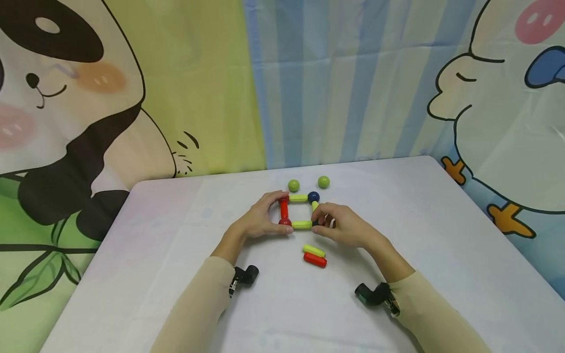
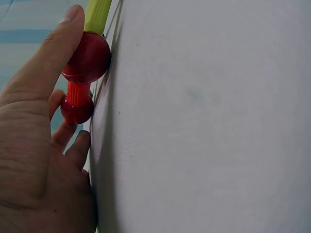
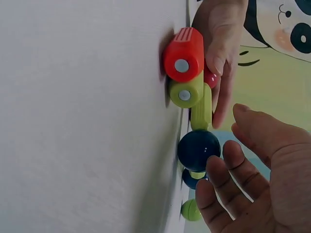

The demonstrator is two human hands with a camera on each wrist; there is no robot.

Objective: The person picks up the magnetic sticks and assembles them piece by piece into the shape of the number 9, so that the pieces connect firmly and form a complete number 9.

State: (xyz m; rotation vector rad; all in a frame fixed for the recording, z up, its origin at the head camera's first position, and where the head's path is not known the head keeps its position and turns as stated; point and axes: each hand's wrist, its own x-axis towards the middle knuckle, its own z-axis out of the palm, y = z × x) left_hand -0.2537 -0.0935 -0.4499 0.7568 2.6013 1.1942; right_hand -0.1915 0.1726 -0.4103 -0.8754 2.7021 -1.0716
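Observation:
A square of magnetic rods and balls lies on the table. Its left side is a red rod (image 1: 284,210) with a red ball (image 2: 89,58) at each end. Yellow-green rods (image 1: 302,225) make the other sides, and dark blue balls (image 1: 313,196) sit at the right corners. My left hand (image 1: 260,218) holds the red side, thumb on the near red ball and a finger at the far one. Beside the near dark blue ball (image 3: 198,150) is my right hand (image 3: 252,184), its loosely bent fingertips touching or almost touching the ball, the thumb apart from it.
Two light green balls (image 1: 323,182) lie behind the square. Nearer me, a loose yellow-green rod (image 1: 314,251) and a red rod (image 1: 315,260) lie side by side on the white table (image 1: 176,274). A printed curtain (image 1: 335,83) hangs behind the table.

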